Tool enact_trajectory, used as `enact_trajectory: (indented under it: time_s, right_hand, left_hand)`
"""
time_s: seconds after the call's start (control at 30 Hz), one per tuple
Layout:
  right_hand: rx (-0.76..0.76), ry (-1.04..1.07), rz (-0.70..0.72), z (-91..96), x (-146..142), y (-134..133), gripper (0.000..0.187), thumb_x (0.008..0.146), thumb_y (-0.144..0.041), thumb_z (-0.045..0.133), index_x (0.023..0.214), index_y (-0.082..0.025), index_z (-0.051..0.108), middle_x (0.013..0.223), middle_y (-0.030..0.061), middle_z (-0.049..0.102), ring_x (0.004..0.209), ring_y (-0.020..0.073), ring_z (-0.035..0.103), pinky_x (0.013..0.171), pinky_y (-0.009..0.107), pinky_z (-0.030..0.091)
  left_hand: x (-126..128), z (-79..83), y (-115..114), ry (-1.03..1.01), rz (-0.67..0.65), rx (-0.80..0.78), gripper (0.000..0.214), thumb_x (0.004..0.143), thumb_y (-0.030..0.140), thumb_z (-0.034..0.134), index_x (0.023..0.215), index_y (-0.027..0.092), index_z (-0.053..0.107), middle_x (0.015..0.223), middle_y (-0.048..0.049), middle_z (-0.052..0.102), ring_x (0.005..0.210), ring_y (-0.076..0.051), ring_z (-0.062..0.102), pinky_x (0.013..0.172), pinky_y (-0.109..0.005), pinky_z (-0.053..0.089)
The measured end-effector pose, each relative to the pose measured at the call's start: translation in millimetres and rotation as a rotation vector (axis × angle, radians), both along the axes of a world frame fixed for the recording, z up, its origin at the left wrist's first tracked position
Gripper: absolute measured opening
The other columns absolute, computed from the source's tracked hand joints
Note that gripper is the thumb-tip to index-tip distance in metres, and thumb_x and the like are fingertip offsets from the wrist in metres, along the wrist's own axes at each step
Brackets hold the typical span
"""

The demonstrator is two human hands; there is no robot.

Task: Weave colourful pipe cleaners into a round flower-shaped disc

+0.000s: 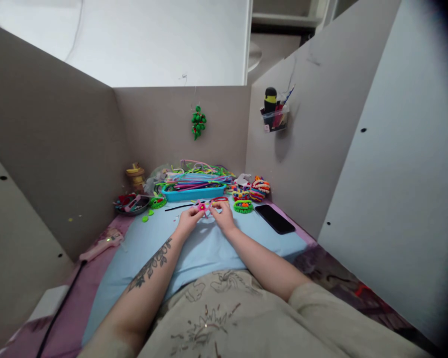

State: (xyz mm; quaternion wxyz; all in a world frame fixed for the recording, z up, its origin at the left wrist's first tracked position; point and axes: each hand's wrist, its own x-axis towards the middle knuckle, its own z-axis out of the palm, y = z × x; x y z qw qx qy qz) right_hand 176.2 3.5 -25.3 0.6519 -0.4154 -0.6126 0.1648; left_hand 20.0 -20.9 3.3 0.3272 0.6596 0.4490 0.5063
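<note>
Between both hands, over the light blue cloth (205, 248), is a small pink flower (202, 207) with a yellowish centre, apparently bent from pipe cleaners. My left hand (187, 220) pinches its left side between thumb and fingers. From the other side my right hand (223, 216) grips its right edge, fingers closed. Just beyond the hands lie a black pipe cleaner (179, 207) and a red looped piece (219, 199). A green ring-shaped piece (243, 206) with an orange middle rests to the right of my right hand.
A blue tray (194, 194) heaped with coloured pipe cleaners stands at the back. Around it are a dark bowl (132, 209), green pieces (157, 201) and multicoloured bundles (260, 189). A phone (275, 219) lies right, a corded pink glue gun (103, 245) left. Panels enclose three sides.
</note>
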Motion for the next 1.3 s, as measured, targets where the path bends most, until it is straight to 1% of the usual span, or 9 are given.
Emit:
enact_trajectory:
  time_s: [0.07,0.2,0.37,0.5,0.67,0.8,0.93,1.1,1.3]
  right_hand:
    - [0.063,-0.037,-0.031,4.5,0.2,-7.2,0.009,0.075,-0.027,0.060,0.078,-0.020,0.064,0.087,0.0057,0.061,0.082,0.0191,0.055,0.081,0.035,0.045]
    - [0.166,-0.145,-0.006,10.8,-2.1,-18.1,0.010,0.079,-0.026,0.059,0.079,-0.022,0.068,0.087,0.0053,0.066,0.090,0.0200,0.057,0.088,0.036,0.044]
    - [0.199,-0.219,-0.002,11.4,-4.4,-19.8,0.013,0.080,-0.024,0.058,0.080,-0.024,0.071,0.086,0.0050,0.071,0.085,0.0203,0.060,0.086,0.037,0.043]
    - [0.175,-0.235,-0.004,10.8,-3.8,-18.3,0.012,0.079,-0.023,0.060,0.078,-0.024,0.072,0.084,0.0041,0.072,0.084,0.0201,0.061,0.087,0.038,0.043]
    - [0.098,-0.204,0.003,7.5,-2.3,-11.9,0.008,0.076,-0.024,0.065,0.077,-0.025,0.073,0.086,0.0040,0.068,0.090,0.0200,0.059,0.089,0.037,0.042]
    - [0.017,-0.144,0.002,1.7,-0.1,-2.6,0.010,0.074,-0.029,0.065,0.074,-0.023,0.073,0.093,0.0055,0.063,0.094,0.0205,0.056,0.085,0.036,0.044]
    - [-0.036,-0.121,0.044,-1.9,1.7,2.9,0.011,0.073,-0.031,0.066,0.070,-0.022,0.071,0.095,0.0050,0.060,0.092,0.0186,0.056,0.081,0.033,0.045]
    - [-0.059,-0.118,0.064,-1.7,2.0,2.1,0.010,0.070,-0.027,0.066,0.065,-0.019,0.068,0.094,0.0052,0.053,0.091,0.0187,0.055,0.080,0.032,0.046]
    - [-0.037,-0.160,0.070,0.0,-1.1,-2.5,0.008,0.071,-0.023,0.065,0.064,-0.020,0.067,0.087,0.0033,0.049,0.092,0.0186,0.053,0.085,0.032,0.043]
  left_hand:
    - [-0.9,-0.8,1.2,-0.025,0.025,-0.016,0.033,0.069,0.045,0.064,0.062,0.013,0.063,0.051,0.0032,0.048,0.052,-0.010,0.039,0.052,-0.023,0.028]
    - [-1.2,-2.4,3.0,-0.060,0.045,-0.043,0.032,0.067,0.045,0.065,0.063,0.013,0.064,0.050,0.0032,0.048,0.053,-0.011,0.039,0.053,-0.024,0.027]
    - [0.3,-0.9,1.1,-0.076,0.029,-0.059,0.035,0.064,0.048,0.068,0.064,0.013,0.066,0.054,0.0012,0.054,0.056,-0.013,0.045,0.057,-0.025,0.032]
    - [0.7,0.1,-0.6,-0.073,0.007,-0.051,0.035,0.064,0.048,0.068,0.066,0.013,0.067,0.057,0.0004,0.058,0.059,-0.014,0.048,0.060,-0.026,0.035]
    - [0.2,0.7,-0.9,-0.047,-0.033,-0.017,0.031,0.066,0.045,0.066,0.066,0.014,0.066,0.060,0.0002,0.059,0.060,-0.014,0.050,0.062,-0.025,0.037]
    - [0.2,3.4,-2.4,-0.002,-0.074,0.007,0.032,0.068,0.046,0.065,0.066,0.014,0.066,0.060,0.0001,0.059,0.060,-0.013,0.050,0.060,-0.025,0.037]
    - [0.6,5.7,-3.8,0.042,-0.077,0.036,0.031,0.069,0.044,0.065,0.068,0.013,0.067,0.061,0.0002,0.059,0.059,-0.013,0.048,0.058,-0.024,0.035]
    - [3.4,4.3,-3.5,0.074,-0.039,0.068,0.028,0.067,0.042,0.065,0.067,0.014,0.067,0.060,0.0005,0.057,0.058,-0.012,0.045,0.056,-0.024,0.033]
    - [2.0,2.6,-1.9,0.076,-0.034,0.049,0.033,0.066,0.045,0.066,0.059,0.014,0.062,0.053,0.0018,0.051,0.054,-0.012,0.042,0.053,-0.024,0.030]
